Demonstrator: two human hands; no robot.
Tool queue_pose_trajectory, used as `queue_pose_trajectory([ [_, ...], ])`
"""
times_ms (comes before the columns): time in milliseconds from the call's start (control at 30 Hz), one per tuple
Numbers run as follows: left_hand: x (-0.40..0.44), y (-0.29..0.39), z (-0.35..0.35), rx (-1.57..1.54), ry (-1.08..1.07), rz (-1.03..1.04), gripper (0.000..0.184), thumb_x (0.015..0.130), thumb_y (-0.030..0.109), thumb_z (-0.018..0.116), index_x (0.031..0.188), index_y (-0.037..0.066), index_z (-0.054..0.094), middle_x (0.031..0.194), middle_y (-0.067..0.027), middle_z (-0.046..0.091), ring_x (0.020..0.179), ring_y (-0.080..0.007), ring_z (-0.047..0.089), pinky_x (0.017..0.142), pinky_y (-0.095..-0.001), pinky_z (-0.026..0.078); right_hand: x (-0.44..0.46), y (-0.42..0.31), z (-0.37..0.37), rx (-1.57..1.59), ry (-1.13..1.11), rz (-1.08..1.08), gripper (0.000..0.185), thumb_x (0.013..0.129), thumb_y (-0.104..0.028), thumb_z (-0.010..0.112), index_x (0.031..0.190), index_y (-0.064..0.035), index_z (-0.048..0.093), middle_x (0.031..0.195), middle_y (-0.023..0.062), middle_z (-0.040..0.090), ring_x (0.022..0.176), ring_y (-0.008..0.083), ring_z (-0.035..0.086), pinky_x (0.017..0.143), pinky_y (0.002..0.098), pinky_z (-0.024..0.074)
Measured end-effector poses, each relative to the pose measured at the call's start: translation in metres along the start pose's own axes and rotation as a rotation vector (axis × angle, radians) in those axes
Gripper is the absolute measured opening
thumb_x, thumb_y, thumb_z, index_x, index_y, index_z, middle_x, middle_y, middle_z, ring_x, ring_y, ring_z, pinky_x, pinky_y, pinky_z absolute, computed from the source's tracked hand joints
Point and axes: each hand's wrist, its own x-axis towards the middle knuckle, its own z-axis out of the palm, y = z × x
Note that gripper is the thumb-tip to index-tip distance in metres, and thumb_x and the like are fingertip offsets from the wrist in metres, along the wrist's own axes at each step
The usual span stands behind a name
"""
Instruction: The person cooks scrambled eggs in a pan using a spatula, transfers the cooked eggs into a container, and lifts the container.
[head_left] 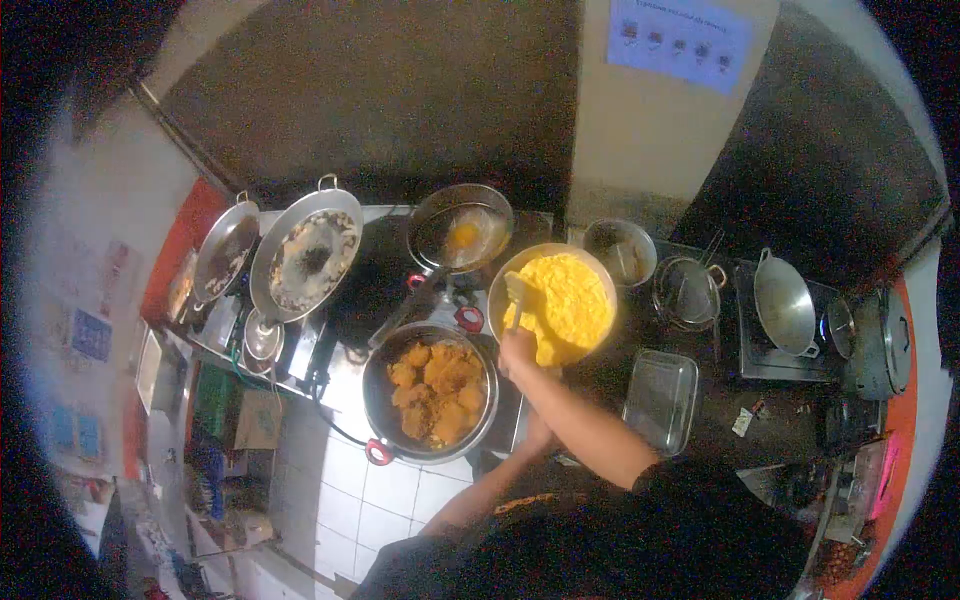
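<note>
- While lumpy bright-yellow food (pixel 575 290) fills most of a wide round bowl-like pan (pixel 494 318) mid-view, a pale flat-headed spatula (pixel 517 290) dips into its left side.
- The right hand (pixel 517 352) has its fingers wrapped round the spatula's handle, at the pan's lower-left rim.
- The left hand (pixel 540 434) is below, partly hidden by the right forearm (pixel 592 425); I cannot tell whether its fingers are wide, narrow or holding something.
- Near the pan, lower left, a round silver metal vessel (pixel 489 410) holds crumbly orange-brown chunks (pixel 436 392).
- Upper left, a dark-handled round frying pan (pixel 424 207) contains a yellow-centred egg (pixel 464 236).
- Lower right lies a shallow rectangular see-through tray (pixel 664 402).
</note>
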Motion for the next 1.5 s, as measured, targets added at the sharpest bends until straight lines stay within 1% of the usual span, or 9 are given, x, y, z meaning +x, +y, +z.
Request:
queue_pose_trajectory([
  [167, 0.006, -0.052, 0.009, 0.121, 0.174, 0.323, 0.027, 0.084, 0.024, 0.047, 0.095, 0.002, 0.059, 0.081, -0.0104, 0.063, 0.071, -0.0203, 0.061, 0.063, -0.0321, 0.050, 0.029, -0.003, 0.009, 0.395, 0.095, 0.154, 0.010, 0.081, -0.016, 0.047, 0.078, -0.0071, 0.046, 0.047, 0.0053, 0.037, 0.035, 0.0179, 0.037, 0.030, 0.0308, 0.0315],
  [267, 0.001, -0.029, 0.005, 0.090, -0.050, -0.035, 0.032, 0.085, 0.028, 0.045, 0.097, 0.001, 0.058, 0.081, -0.0155, 0.063, 0.074, -0.0257, 0.062, 0.066, -0.0369, 0.049, 0.008, -0.028, -0.017, 0.599, 0.064, 0.183, 0.009, 0.082, -0.013, 0.045, 0.075, -0.0074, 0.046, 0.047, 0.0062, 0.038, 0.034, 0.0189, 0.036, 0.031, 0.0309, 0.0307],
  [333, 0.014, -0.050, 0.016, 0.530, 0.139, -0.281, 0.045, 0.087, 0.036, 0.040, 0.097, -0.004, 0.057, 0.075, -0.0216, 0.061, 0.074, -0.0318, 0.061, 0.066, -0.0416, 0.047, 0.000, -0.038, -0.036, 0.749, 0.075, 0.254, 0.013, 0.084, -0.014, 0.045, 0.073, -0.0071, 0.046, 0.046, 0.0065, 0.038, 0.033, 0.0190, 0.037, 0.030, 0.0312, 0.0295],
  [433, -0.005, 0.021, 0.012, 0.204, 0.317, -0.373, 0.057, 0.087, 0.044, 0.037, 0.096, -0.009, 0.056, 0.071, -0.0261, 0.059, 0.070, -0.0360, 0.061, 0.063, -0.0442, 0.045, -0.027, -0.045, -0.069, 0.622, -0.015, 0.154, 0.008, 0.077, -0.014, 0.047, 0.072, -0.0086, 0.046, 0.051, 0.0053, 0.042, 0.037, 0.0181, 0.040, 0.033, 0.0311, 0.0332],
  [633, 0.001, 0.010, 0.007, 0.070, 0.246, -0.570, 0.069, 0.084, 0.056, 0.036, 0.096, -0.009, 0.056, 0.067, -0.0180, 0.059, 0.062, -0.0264, 0.058, 0.054, -0.0396, 0.043, 0.038, -0.015, -0.099, 0.456, 0.231, 0.021, 0.013, 0.079, -0.017, 0.047, 0.079, -0.0041, 0.050, 0.050, 0.0040, 0.042, 0.037, 0.0171, 0.042, 0.032, 0.0313, 0.0341],
  [767, 0.004, -0.010, -0.006, 0.029, 0.152, -0.549, 0.061, 0.085, 0.056, 0.037, 0.088, -0.002, 0.055, 0.062, -0.0095, 0.055, 0.053, -0.0199, 0.053, 0.047, -0.0345, 0.041, 0.066, -0.017, -0.108, 0.188, 0.333, 0.056, 0.014, 0.081, -0.016, 0.046, 0.075, -0.0038, 0.050, 0.048, 0.0037, 0.040, 0.034, 0.0159, 0.040, 0.030, 0.0309, 0.0319],
  [867, -0.001, -0.021, -0.011, 0.018, 0.255, -0.290, 0.054, 0.085, 0.055, 0.037, 0.081, 0.003, 0.052, 0.059, -0.0063, 0.050, 0.048, -0.0166, 0.048, 0.043, -0.0310, 0.038, 0.066, -0.024, -0.118, 0.016, 0.014, -0.047, 0.017, 0.085, -0.026, 0.046, 0.082, -0.0102, 0.051, 0.048, -0.0005, 0.039, 0.030, 0.0121, 0.033, 0.026, 0.0271, 0.0241],
  [1167, -0.003, -0.010, -0.030, -0.174, 0.076, -0.461, 0.055, 0.084, 0.056, 0.039, 0.081, 0.003, 0.053, 0.057, -0.0058, 0.048, 0.038, -0.0170, 0.040, 0.036, -0.0308, 0.034, 0.162, -0.054, -0.144, -0.327, -0.610, -0.051, 0.016, 0.082, -0.026, 0.048, 0.077, -0.0105, 0.052, 0.046, -0.0014, 0.037, 0.032, 0.0125, 0.034, 0.028, 0.0284, 0.0255],
  [1500, -0.005, -0.006, -0.029, -0.422, 0.052, -0.513, 0.059, 0.082, 0.059, 0.040, 0.064, 0.005, 0.053, 0.048, -0.0060, 0.045, 0.041, -0.0169, 0.044, 0.036, -0.0319, 0.032, 0.088, -0.143, -0.136, -1.665, -0.662, -0.590, 0.031, 0.075, -0.023, 0.051, 0.101, -0.0086, 0.060, 0.076, 0.0198, 0.060, 0.063, 0.0310, 0.058, 0.056, 0.0407, 0.0461],
])
